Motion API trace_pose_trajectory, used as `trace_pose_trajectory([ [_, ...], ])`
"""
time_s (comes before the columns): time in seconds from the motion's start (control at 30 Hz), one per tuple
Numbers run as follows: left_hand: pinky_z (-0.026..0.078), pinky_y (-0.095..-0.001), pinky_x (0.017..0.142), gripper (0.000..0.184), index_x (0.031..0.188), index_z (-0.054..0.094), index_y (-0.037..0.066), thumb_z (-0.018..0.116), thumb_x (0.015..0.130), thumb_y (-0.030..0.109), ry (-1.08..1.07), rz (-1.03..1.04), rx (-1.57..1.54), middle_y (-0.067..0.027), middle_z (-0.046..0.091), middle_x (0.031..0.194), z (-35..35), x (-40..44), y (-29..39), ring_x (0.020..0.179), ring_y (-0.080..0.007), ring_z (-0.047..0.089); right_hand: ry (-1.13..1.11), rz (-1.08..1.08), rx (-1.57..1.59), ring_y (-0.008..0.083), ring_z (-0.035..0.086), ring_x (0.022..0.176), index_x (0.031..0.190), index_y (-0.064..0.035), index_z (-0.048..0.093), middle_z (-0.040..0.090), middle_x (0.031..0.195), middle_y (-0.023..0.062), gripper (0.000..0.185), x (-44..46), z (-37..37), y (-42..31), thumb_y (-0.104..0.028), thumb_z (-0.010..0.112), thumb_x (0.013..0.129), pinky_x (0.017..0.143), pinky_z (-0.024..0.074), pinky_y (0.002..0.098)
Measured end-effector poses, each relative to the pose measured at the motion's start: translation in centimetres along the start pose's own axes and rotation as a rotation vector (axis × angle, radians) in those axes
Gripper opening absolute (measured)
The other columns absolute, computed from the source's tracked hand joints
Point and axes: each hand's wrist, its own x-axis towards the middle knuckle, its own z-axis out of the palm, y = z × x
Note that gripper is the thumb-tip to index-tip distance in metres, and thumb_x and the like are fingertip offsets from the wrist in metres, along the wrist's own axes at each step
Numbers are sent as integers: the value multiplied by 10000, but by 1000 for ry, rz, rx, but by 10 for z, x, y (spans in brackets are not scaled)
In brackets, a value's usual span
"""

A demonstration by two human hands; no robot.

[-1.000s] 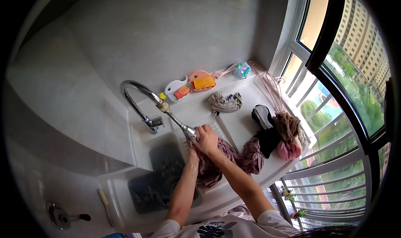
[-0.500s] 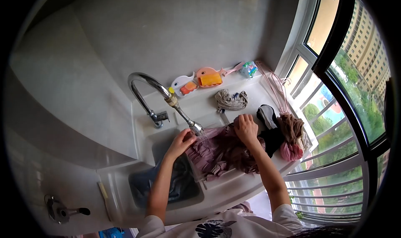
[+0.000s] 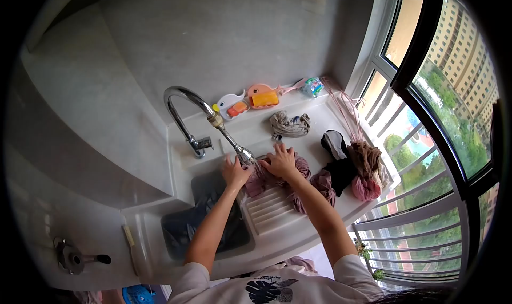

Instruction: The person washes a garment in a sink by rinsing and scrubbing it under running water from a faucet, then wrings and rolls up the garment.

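Observation:
Under the faucet (image 3: pixel 246 155), whose water is running, a wet mauve garment (image 3: pixel 256 185) lies bunched over the ribbed washboard (image 3: pixel 272 210). My left hand (image 3: pixel 236 173) grips its left part beside the faucet head, its fingers partly hidden by cloth and spray. Just right of the stream, my right hand (image 3: pixel 280 162) clutches a gathered part from above. More of the garment trails right and down toward my right forearm. Left of the washboard, the basin (image 3: pixel 248 242) holds dark blue cloth (image 3: pixel 197 224) in water.
A grey cloth (image 3: pixel 289 124) lies behind my hands. Black, brown and pink clothes (image 3: pixel 366 168) are piled at right, near pink hangers (image 3: pixel 346 109). Fish-shaped soap dishes (image 3: pixel 263 96) line the back ledge. A brush (image 3: pixel 130 242) leans at left.
My right hand has moved left toward my left hand, bunching the garment that was spread out. The washboard ridges have come into view. The camera view has shifted slightly.

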Motion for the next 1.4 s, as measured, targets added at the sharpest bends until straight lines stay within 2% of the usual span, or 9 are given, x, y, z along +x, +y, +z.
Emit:
trace_pose_trajectory([
  [0.1,434,-464,929,525,1178,589,65,603,828,456,-636,-220,-712,-237,561,1199,6,4,6,1177,-385,494,192,-51,-146,337,485,1188,1103,-231,679,558,1261,121,443,-12,20,-5,-558,462,897,882,336,673],
  [0.3,344,-478,1027,240,879,624,28,481,943,211,214,124,-627,-145,637,995,-22,-126,57,1060,-377,558,75,-408,-222,297,461,1196,1141,-128,623,515,1287,140,450,-115,2,-17,-431,540,818,827,384,586],
  [0.5,419,-469,772,240,806,614,35,553,920,238,45,-232,-454,-152,641,873,39,-13,35,886,-368,590,168,-216,-25,283,592,908,887,-82,581,626,874,88,281,-6,52,-8,-355,542,831,749,460,432],
  [0.73,347,-490,1000,201,1028,587,35,559,884,173,-36,-117,-513,-189,573,1152,5,-40,31,1154,-400,474,241,-132,-127,430,381,1286,1216,-105,579,441,1380,231,590,-39,22,-21,-543,523,825,868,339,699],
  [0.83,367,-498,953,144,866,586,42,530,914,166,380,28,-552,-143,591,1021,-10,-113,68,1046,-350,523,106,-299,-131,400,385,1288,1230,-132,591,429,1395,214,577,-88,30,-16,-521,539,806,835,347,678],
  [1.03,471,-416,746,181,919,597,22,604,864,194,342,-329,-673,-128,631,880,40,0,66,844,-308,612,108,-42,-59,237,620,880,915,-131,603,674,831,50,223,10,41,-7,-324,507,859,846,356,471],
  [1.2,374,-503,898,314,1056,559,4,532,904,278,359,-376,-656,-212,611,1032,43,-2,61,961,-401,550,150,69,-25,268,540,1094,991,-113,600,626,1081,125,309,-4,39,-14,-382,506,873,901,321,547],
  [1.3,335,-525,1005,291,1070,517,16,589,865,209,298,87,-683,-232,538,1186,10,-103,56,1185,-429,450,185,-230,26,375,259,1398,1244,-131,534,406,1414,168,516,-87,10,-17,-401,567,806,982,216,673],
  [1.4,385,-515,914,157,951,527,37,564,877,171,225,55,-645,-167,592,1028,-13,-111,71,1014,-386,532,182,-205,-8,314,417,1259,1137,-137,564,502,1271,139,430,-108,19,-16,-410,567,804,893,273,649],
])
